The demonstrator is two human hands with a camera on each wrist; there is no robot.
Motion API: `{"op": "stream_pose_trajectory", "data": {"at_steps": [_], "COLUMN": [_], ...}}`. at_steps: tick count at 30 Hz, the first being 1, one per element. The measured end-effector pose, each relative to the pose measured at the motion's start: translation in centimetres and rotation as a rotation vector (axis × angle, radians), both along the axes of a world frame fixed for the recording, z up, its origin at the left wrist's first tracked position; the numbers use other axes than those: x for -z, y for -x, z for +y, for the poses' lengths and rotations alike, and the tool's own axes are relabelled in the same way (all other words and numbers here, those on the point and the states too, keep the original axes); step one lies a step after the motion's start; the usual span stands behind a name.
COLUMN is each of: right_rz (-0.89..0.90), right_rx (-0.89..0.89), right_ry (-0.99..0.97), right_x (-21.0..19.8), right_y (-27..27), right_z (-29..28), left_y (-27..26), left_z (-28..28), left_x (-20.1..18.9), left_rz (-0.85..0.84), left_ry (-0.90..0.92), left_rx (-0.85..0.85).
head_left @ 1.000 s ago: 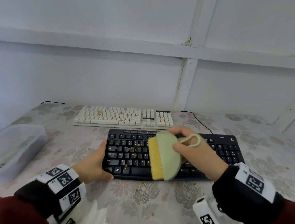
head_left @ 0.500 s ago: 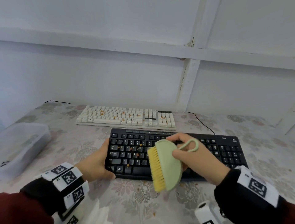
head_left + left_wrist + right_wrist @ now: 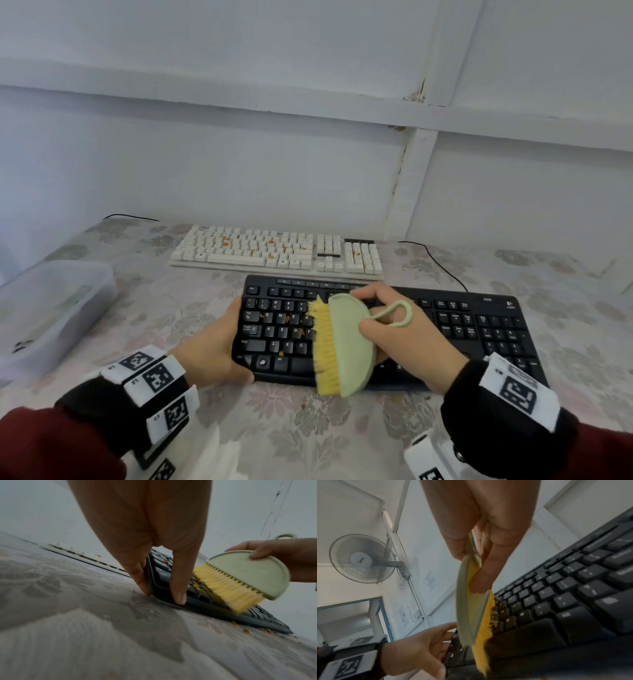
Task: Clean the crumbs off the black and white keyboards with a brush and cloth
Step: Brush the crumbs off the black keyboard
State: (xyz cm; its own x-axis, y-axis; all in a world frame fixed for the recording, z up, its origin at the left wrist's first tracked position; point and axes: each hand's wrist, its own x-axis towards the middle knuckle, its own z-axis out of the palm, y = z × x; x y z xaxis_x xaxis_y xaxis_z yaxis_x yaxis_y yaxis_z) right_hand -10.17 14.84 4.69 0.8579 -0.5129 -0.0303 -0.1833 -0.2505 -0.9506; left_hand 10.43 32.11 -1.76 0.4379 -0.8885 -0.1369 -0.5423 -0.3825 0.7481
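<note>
A black keyboard lies near me on the flowered table, with orange crumbs on its left keys. My left hand grips its left end, thumb on the front corner. My right hand holds a pale green brush with yellow bristles that rest on the keys at the middle. In the right wrist view the brush is seen edge-on beside the keys. Behind lies a white keyboard, dotted with crumbs.
A clear plastic bin stands at the left of the table. Loose crumbs lie on the cloth in front of the black keyboard. A black cable runs back to the wall. A white object sits at the near edge.
The brush has swept leftward and a little forward across the black keyboard's keys. My left hand stays on the left end.
</note>
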Motion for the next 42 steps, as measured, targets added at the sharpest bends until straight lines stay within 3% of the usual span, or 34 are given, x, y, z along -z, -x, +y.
{"op": "stream_pose_trajectory", "data": {"at_steps": [4, 12, 21, 28, 36, 42], "right_rz": [0.075, -0.138, 0.051, -0.197, 0.013, -0.229], "right_rx": [-0.075, 0.141, -0.070, 0.151, -0.078, 0.130], "right_ry": [0.034, 0.052, 0.055, 0.016, 0.039, 0.031], "right_x": [-0.9, -1.3, -1.0, -2.1, -0.9, -2.1], "right_y": [0.7, -1.3, 0.6, -1.0, 0.1, -1.8], "right_z": [0.3, -0.7, 0.5, -1.0, 1.0, 0.2], "left_y": [0.0, 0.3, 0.3, 0.3, 0.3, 0.3], "left_z": [0.0, 0.0, -0.1, 0.1, 0.1, 0.1], "left_x": [0.0, -0.3, -0.3, -0.2, -0.1, -0.3], "left_rz": [0.002, -0.023, -0.008, 0.006, 0.032, 0.012], "left_ry": [0.010, -0.030, -0.021, -0.014, 0.003, 0.002], "left_rx": [0.000, -0.013, -0.009, -0.011, 0.001, -0.010]}}
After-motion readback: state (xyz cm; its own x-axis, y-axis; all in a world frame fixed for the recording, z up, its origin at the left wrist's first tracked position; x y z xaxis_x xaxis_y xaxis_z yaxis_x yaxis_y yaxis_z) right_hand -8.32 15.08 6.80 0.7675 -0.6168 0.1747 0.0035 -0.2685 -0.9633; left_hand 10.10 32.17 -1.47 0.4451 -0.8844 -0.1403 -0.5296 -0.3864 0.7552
